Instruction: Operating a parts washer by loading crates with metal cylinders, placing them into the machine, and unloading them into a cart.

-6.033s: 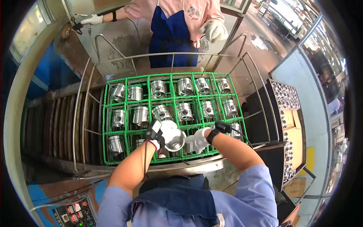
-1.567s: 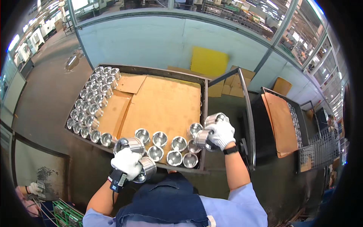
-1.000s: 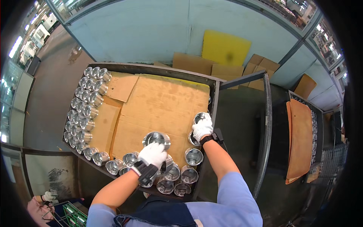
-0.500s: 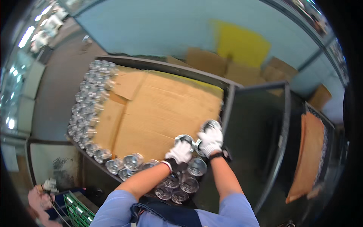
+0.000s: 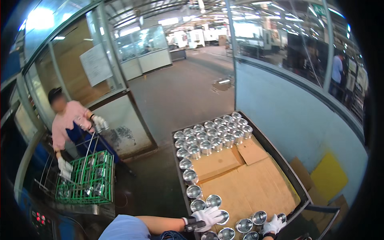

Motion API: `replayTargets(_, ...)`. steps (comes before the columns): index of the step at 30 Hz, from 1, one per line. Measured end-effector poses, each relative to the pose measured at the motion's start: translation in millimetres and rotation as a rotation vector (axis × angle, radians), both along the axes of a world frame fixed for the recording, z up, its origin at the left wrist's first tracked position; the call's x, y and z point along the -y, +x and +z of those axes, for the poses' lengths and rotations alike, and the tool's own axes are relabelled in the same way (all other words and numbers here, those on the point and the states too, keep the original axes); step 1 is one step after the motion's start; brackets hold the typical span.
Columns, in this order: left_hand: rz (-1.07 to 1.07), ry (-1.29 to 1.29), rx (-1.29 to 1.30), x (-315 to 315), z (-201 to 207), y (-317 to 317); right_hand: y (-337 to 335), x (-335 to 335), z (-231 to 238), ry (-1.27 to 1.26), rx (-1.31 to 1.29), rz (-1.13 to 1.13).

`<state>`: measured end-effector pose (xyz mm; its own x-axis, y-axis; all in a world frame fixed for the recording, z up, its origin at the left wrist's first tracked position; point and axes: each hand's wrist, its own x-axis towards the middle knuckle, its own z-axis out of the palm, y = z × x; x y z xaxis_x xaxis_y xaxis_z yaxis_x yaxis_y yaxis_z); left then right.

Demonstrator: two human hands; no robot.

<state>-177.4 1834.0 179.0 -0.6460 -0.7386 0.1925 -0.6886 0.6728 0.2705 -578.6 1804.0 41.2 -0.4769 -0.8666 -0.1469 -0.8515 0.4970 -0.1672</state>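
My left hand (image 5: 209,218), in a white glove, reaches over the near left side of a cardboard-lined bin (image 5: 256,188). Its fingers are stretched out against the rim of a shiny, cup-shaped metal part (image 5: 223,217). My right hand (image 5: 273,226), gloved too, is by the bin's near right side. Its fingers bend round another metal part (image 5: 282,218), mostly covered by the glove. Between my hands stand more of these parts, among them one (image 5: 259,218) just left of my right hand and one (image 5: 244,225) further left.
Rows of metal parts (image 5: 206,147) fill the bin's far end and line its left side. A dark raised rim (image 5: 276,150) borders it, beside a blue partition (image 5: 272,92). At left, a person in pink (image 5: 68,120) works over a green wire crate (image 5: 105,176).
My view has swung left and up, bringing the co-worker and aisle into sight. My left hand's fingers now stretch beside a part it covered before. My right hand stays at the bin's right side.
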Motion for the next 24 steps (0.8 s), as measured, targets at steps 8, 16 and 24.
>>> replayTargets(8,0.483,0.537,0.283,-150,26,156,225,-80,109,-0.477,0.418,0.298)
replayTargets(16,0.967,0.69,0.135,-389,34,303,492,-208,144,-0.478,0.718,1.017)
replayTargets(24,1.709,0.411,-0.169,-606,48,393,693,-317,193,-0.554,0.877,1.544)
